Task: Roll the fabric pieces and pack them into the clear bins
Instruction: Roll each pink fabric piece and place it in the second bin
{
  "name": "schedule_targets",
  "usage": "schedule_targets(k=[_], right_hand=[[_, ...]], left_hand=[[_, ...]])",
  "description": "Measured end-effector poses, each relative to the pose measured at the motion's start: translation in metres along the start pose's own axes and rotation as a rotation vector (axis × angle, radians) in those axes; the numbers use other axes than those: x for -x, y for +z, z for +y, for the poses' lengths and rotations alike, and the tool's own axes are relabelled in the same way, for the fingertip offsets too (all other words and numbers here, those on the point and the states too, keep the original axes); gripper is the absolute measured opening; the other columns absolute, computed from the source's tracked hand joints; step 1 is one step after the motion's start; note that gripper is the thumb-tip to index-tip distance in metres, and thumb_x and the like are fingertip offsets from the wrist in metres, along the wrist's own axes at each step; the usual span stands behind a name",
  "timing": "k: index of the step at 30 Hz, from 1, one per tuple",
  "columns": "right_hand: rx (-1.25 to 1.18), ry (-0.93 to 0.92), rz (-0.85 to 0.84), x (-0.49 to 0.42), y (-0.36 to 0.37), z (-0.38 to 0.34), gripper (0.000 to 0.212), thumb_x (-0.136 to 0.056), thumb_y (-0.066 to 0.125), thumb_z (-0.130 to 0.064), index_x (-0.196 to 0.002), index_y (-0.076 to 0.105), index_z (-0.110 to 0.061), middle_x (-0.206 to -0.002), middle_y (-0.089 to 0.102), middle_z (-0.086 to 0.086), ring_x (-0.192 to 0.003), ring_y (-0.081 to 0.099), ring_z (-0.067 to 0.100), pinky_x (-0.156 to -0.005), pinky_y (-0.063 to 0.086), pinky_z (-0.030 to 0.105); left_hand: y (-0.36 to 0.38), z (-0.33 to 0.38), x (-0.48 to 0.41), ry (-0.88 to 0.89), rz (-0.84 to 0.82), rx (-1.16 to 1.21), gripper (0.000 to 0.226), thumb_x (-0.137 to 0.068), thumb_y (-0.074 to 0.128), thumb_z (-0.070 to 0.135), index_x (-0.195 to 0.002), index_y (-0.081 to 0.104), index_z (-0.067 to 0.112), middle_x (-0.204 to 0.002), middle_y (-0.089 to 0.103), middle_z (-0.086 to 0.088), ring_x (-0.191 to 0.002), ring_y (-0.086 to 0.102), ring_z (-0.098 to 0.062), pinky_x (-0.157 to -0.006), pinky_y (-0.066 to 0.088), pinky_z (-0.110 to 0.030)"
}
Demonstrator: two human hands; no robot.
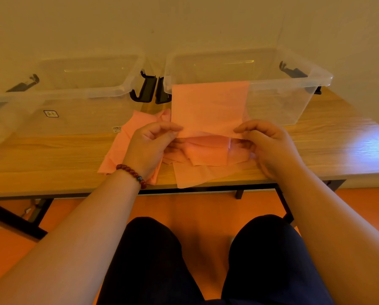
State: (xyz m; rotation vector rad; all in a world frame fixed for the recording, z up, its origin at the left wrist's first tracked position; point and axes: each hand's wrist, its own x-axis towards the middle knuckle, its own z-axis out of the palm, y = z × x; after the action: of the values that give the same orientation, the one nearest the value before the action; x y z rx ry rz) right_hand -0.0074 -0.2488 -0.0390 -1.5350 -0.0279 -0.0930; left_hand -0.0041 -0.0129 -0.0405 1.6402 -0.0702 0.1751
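- The left hand (151,146) and the right hand (265,146) each pinch a lower corner of one pink fabric piece (210,106) between thumb and curled fingers. They hold it above the worktop (52,155) at centre frame.
- The held piece stands up flat and unrolled. Its top edge is level with the near rim of the right clear bin (294,102) and covers the left part of that bin's front wall.
- Under the hands lies a loose pile of pink fabric (204,155), its sheets overlapping at angles. One sheet reaches the worktop's front edge at lower centre.
- Bare wood runs wide along the front edge at left of frame, before the left clear bin (74,119), and a smaller bare patch shows at right.
- Both bins stand open-topped against the wall (184,23) at the back and hold no fabric. Black latches (149,86) hang in the narrow gap between them.
- The pile's back corner lies just beside the left bin's near right corner.
- A beaded bracelet (131,172) circles the left wrist.
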Motion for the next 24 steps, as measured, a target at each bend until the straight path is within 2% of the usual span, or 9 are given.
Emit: schedule_targets(k=[2, 6, 9, 12, 14, 16, 19, 22, 24], right_hand=[[0.026, 0.008, -0.011, 0.001, -0.001, 0.0, 0.032, -0.089, 0.056, 0.005, -0.082, 0.073, -0.021, -0.086, 0.071, 0.0, -0.081, 0.065, 0.018, -0.084, 0.052, 0.041], [0.145, -0.025, -0.052, 0.004, -0.001, -0.001, 0.037, -0.087, 0.056, 0.01, -0.095, 0.068, -0.025, -0.09, 0.071, -0.002, -0.084, 0.067, 0.016, -0.082, 0.055, 0.041], [0.25, -0.065, 0.009, 0.004, 0.001, 0.001, 0.033, -0.087, 0.062, 0.002, -0.089, 0.069, -0.03, -0.092, 0.07, 0.0, -0.084, 0.066, 0.019, -0.078, 0.056, 0.039], [0.272, -0.081, 0.056, 0.004, 0.001, 0.002, 0.028, -0.087, 0.066, -0.005, -0.084, 0.071, -0.032, -0.095, 0.071, 0.008, -0.092, 0.067, 0.029, -0.084, 0.056, 0.049], [0.272, -0.091, 0.063, 0.004, 0.001, 0.002, 0.019, -0.087, 0.069, -0.012, -0.083, 0.072, -0.03, -0.094, 0.072, 0.005, -0.094, 0.067, 0.027, -0.087, 0.055, 0.051], [0.25, -0.098, 0.082, 0.005, 0.002, 0.001, 0.012, -0.087, 0.07, -0.018, -0.081, 0.073, -0.027, -0.09, 0.073, 0.001, -0.092, 0.068, 0.024, -0.089, 0.054, 0.05], [0.199, -0.099, 0.14, 0.005, 0.004, 0.001, 0.015, -0.088, 0.069, -0.019, -0.077, 0.073, -0.029, -0.082, 0.074, -0.001, -0.082, 0.07, 0.018, -0.086, 0.057, 0.045], [0.144, -0.052, 0.157, 0.004, 0.004, -0.003, 0.014, -0.088, 0.071, -0.018, -0.078, 0.073, -0.028, -0.083, 0.075, -0.002, -0.079, 0.072, 0.015, -0.081, 0.058, 0.037], [0.11, -0.019, 0.153, 0.004, 0.004, -0.009, 0.006, -0.087, 0.071, -0.013, -0.082, 0.072, -0.018, -0.087, 0.074, 0.002, -0.082, 0.073, 0.016, -0.079, 0.059, 0.032]], left_hand=[[-0.001, -0.001, -0.001, -0.014, -0.002, 0.014, 0.025, -0.09, 0.059, 0.005, -0.083, 0.073, 0.024, -0.076, 0.074, 0.001, -0.074, 0.068, -0.013, -0.069, 0.055, -0.026], [-0.002, -0.001, 0.0, -0.036, -0.01, 0.038, 0.019, -0.087, 0.064, 0.006, -0.085, 0.073, 0.022, -0.08, 0.074, 0.0, -0.08, 0.068, -0.014, -0.08, 0.057, -0.034], [-0.003, 0.0, 0.001, -0.033, -0.018, 0.019, 0.018, -0.085, 0.066, 0.006, -0.087, 0.072, 0.022, -0.079, 0.074, 0.004, -0.079, 0.068, -0.01, -0.08, 0.057, -0.029], [-0.002, 0.001, 0.002, -0.038, -0.03, 0.02, 0.02, -0.086, 0.064, 0.002, -0.091, 0.07, 0.021, -0.08, 0.073, 0.005, -0.078, 0.068, -0.007, -0.076, 0.057, -0.023], [-0.002, 0.004, 0.003, -0.034, -0.043, 0.018, 0.024, -0.087, 0.061, -0.002, -0.092, 0.07, 0.02, -0.084, 0.071, 0.001, -0.079, 0.068, -0.008, -0.074, 0.057, -0.022], [-0.001, 0.005, 0.003, -0.028, -0.05, 0.027, 0.029, -0.088, 0.057, -0.007, -0.093, 0.069, 0.019, -0.088, 0.07, -0.002, -0.08, 0.067, -0.009, -0.074, 0.057, -0.022], [0.001, 0.007, 0.005, 0.012, -0.042, -0.049, 0.037, -0.087, 0.053, -0.011, -0.093, 0.068, 0.022, -0.087, 0.068, 0.002, -0.078, 0.068, -0.005, -0.068, 0.056, -0.017], [0.006, 0.009, 0.009, 0.116, -0.003, -0.214, 0.025, -0.087, 0.064, 0.004, -0.087, 0.069, 0.028, -0.083, 0.069, 0.013, -0.076, 0.067, 0.0, -0.065, 0.054, -0.015], [0.008, 0.012, 0.01, 0.145, 0.027, -0.216, 0.017, -0.09, 0.063, 0.012, -0.084, 0.069, 0.026, -0.077, 0.067, 0.02, -0.074, 0.064, 0.008, -0.066, 0.05, -0.009]])
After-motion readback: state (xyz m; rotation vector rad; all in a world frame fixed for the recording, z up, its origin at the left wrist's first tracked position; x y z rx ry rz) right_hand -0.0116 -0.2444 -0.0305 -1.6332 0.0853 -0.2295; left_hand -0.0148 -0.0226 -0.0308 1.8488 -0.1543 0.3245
